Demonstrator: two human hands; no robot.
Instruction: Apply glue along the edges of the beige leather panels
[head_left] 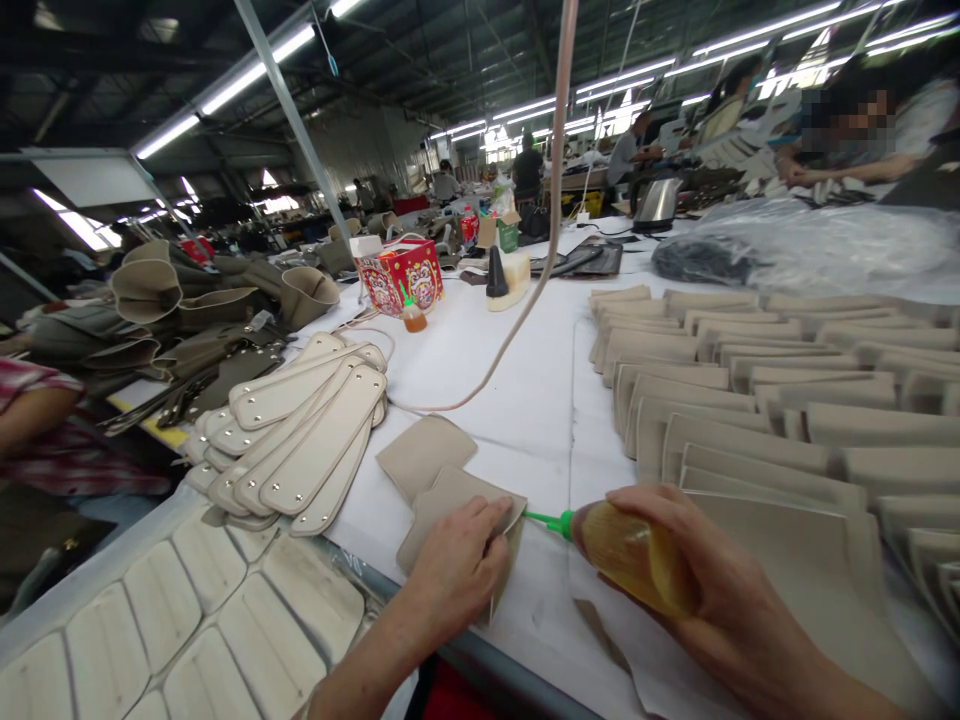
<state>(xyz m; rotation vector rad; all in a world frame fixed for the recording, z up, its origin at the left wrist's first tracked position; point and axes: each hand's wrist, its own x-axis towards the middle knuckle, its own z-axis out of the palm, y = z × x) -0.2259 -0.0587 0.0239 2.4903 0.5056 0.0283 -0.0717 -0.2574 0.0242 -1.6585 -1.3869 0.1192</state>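
Note:
My right hand (675, 560) is wrapped round a soft bottle of amber liquid (626, 555), tipped on its side. Its green nozzle (551, 521) points left, with the tip at the right edge of a beige piece (442, 500). My left hand (465, 555) presses on that piece, fingers close together near the same edge. Another beige piece (424, 450) lies partly beneath it, farther back. What is under my left palm is hidden.
Left are stacked cream straps with studs (322, 430) and pale padded panels (255, 630). Rows of folded beige pieces (690, 400) cover the right. Farther back stand a red box (405, 275), a small bottle (414, 316) and a hanging hose (553, 200). People sit beyond.

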